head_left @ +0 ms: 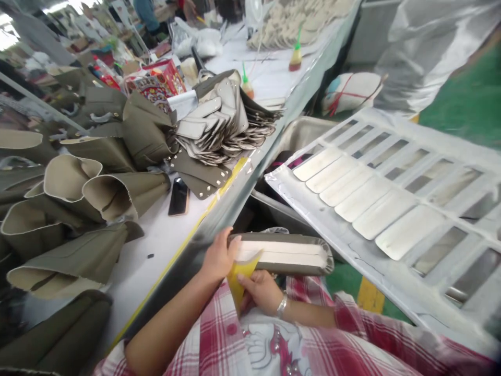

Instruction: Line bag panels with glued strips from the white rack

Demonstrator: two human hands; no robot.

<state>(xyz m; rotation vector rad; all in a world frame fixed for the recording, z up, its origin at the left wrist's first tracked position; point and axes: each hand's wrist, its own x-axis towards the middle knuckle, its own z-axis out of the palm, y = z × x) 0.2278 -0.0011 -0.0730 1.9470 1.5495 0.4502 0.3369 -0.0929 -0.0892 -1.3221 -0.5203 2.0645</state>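
Held in front of me is a long olive leather-like piece (289, 268) with a pleated, rounded right end and a white strip (285, 255) along its face. My left hand (219, 256) is closed around its left end, with the thumb on top. My right hand (263, 290) sits just below, pinching a thin yellow sheet (243, 270) between thumb and fingers. The sheet is bent and its upper tip overlaps the white strip. Whether the sheet is stuck to the strip I cannot tell. Part of the olive piece's left end is hidden by my left hand.
On the left table (144, 256) lie several olive tube-shaped pieces (125, 193), a phone (179, 196), and a stack of white-backed pieces (219, 115). Bottles with green tips (295, 57) stand farther back. At right, a slotted white rack (336, 230) holds several pale strips (407, 224) above a bin (309, 130).
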